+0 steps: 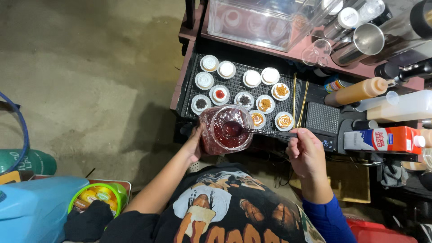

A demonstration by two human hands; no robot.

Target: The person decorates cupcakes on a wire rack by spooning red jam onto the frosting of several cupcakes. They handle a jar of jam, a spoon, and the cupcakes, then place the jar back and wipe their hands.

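head view: left hand (194,146) cups a clear jar of red jam (226,129), fingers wrapped round its side, held just in front of the wire rack (189,90). right hand (306,155) grips a long spoon (252,131), fingers closed on the handle, bowl sunk in the jam. judgement: keep the jar level and lift small loads. small cups (245,87) crowd the rack; skewers (298,96) and an orange squeeze bottle (357,91) lie near on the worktop.

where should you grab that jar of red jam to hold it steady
Grip the jar round its side wall from the left, as the left hand does. It tilts with its mouth open toward the right, where the right hand works the spoon, so that side must stay free.
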